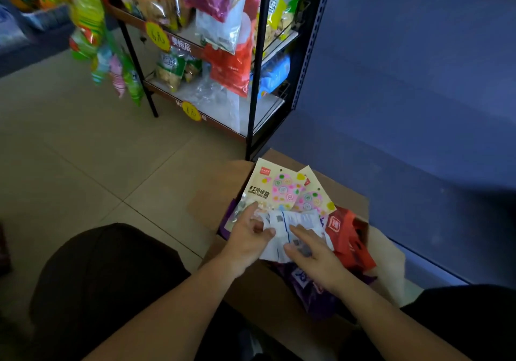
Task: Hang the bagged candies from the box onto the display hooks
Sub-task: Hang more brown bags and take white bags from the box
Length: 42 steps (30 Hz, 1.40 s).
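Observation:
An open cardboard box point(223, 193) sits on the floor between my knees. My left hand point(248, 237) grips the lower end of two cream lollipop bags point(275, 187) printed with pastel hearts, held upright over the box. A white bag point(290, 226), back side up, lies across them. My right hand point(312, 257) rests on it with thumb and forefinger pinching its lower part. Red bags point(349, 237) and purple bags point(310, 285) fill the box beneath.
A black metal display rack point(258, 61) stands just beyond the box, crowded with hanging and shelved snack bags and yellow price tags point(157, 36). A strip of small bags point(117, 73) hangs at its left. A dark blue panel point(405, 95) runs along the right. Beige tiled floor lies left.

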Motion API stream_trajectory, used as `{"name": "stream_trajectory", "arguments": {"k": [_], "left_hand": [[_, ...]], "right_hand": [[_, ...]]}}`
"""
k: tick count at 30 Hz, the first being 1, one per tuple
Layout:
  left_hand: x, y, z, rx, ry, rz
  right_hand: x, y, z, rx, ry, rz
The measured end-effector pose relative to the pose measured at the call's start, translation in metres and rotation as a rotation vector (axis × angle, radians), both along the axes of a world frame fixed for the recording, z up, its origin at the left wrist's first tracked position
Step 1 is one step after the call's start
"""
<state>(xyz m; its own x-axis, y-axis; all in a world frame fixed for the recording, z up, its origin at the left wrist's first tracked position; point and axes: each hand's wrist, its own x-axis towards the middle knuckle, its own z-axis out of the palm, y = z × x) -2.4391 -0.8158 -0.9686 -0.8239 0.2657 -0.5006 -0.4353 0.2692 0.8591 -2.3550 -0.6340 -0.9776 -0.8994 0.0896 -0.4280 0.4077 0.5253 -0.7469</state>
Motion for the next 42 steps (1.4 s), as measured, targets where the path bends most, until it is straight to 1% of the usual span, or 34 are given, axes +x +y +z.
{"name": "stream_trajectory", "arguments": {"k": [2,4,6,8,9,11,13,15,16,18,22,24,26,28,29,31,33,35,39,42], "left_hand": [[0.002,0.005,0.006,0.071,-0.028,-0.031],[0.002,0.012,0.011,0.142,-0.116,-0.029],[0.002,0.018,0.019,0.228,-0.215,-0.018],[0.004,0.024,0.03,0.313,-0.277,-0.074],[0.006,0.027,0.034,0.342,-0.291,-0.102],[0.008,0.031,0.034,0.338,-0.274,-0.129],[0.006,0.035,0.03,0.237,-0.166,-0.126],[-0.001,0.037,0.026,0.073,0.057,-0.165],[-0.005,0.039,0.026,0.029,0.167,-0.203],[-0.013,0.045,0.03,0.026,0.278,-0.26],[-0.024,0.066,0.039,-0.006,0.45,-0.339],[-0.033,0.074,0.047,0.019,0.424,-0.368],[-0.043,0.079,0.057,0.044,0.357,-0.472],[-0.047,0.081,0.062,-0.01,0.364,-0.564],[-0.045,0.081,0.061,-0.047,0.382,-0.573],[-0.039,0.082,0.054,-0.103,0.406,-0.533],[-0.034,0.084,0.046,-0.116,0.394,-0.489],[-0.035,0.086,0.043,-0.124,0.39,-0.473],[-0.048,0.086,0.042,-0.19,0.504,-0.465],[-0.058,0.08,0.044,-0.252,0.606,-0.432]], "right_hand": [[0.002,-0.004,0.007,-0.138,-0.033,-0.073],[0.004,-0.005,0.01,-0.153,-0.046,-0.087],[0.005,-0.005,0.011,-0.11,0.01,-0.059],[0.004,-0.005,0.009,-0.063,0.132,-0.1],[0.004,-0.005,0.008,-0.017,0.171,-0.145],[0.004,0.0,0.007,0.081,0.179,-0.224],[0.005,0.006,0.013,0.124,0.196,-0.255],[0.003,0.013,0.028,0.114,0.242,-0.289],[0.002,0.019,0.037,0.107,0.256,-0.306],[-0.002,0.03,0.057,0.075,0.265,-0.332],[-0.008,0.05,0.087,-0.09,0.22,-0.364],[-0.009,0.059,0.097,-0.17,0.174,-0.383],[-0.007,0.069,0.099,-0.24,0.114,-0.406],[0.0,0.076,0.093,-0.308,0.079,-0.431],[0.004,0.077,0.089,-0.32,0.06,-0.44],[0.009,0.078,0.082,-0.303,0.025,-0.431],[0.007,0.077,0.081,-0.238,0.0,-0.389],[0.002,0.078,0.079,-0.214,-0.023,-0.413],[-0.009,0.086,0.076,-0.213,-0.026,-0.563],[-0.012,0.096,0.079,-0.204,0.01,-0.675]]}}
